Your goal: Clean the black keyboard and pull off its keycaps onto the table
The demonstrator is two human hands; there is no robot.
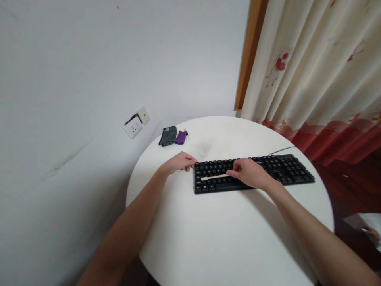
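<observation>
A black keyboard (282,169) lies across the round white table (226,238). My left hand (180,162) is closed, its fingertips pinching the keyboard's left end. My right hand (250,173) rests over the middle keys with fingers closed on a thin pale stick (212,177). The stick points left and lies flat along a row of keys.
A grey folded cloth (168,136) and a small purple item (181,137) sit at the table's far edge by the wall. A wall socket (136,123) is on the white wall. A floral curtain (312,75) hangs to the right. The keyboard's cable (279,150) runs off the back.
</observation>
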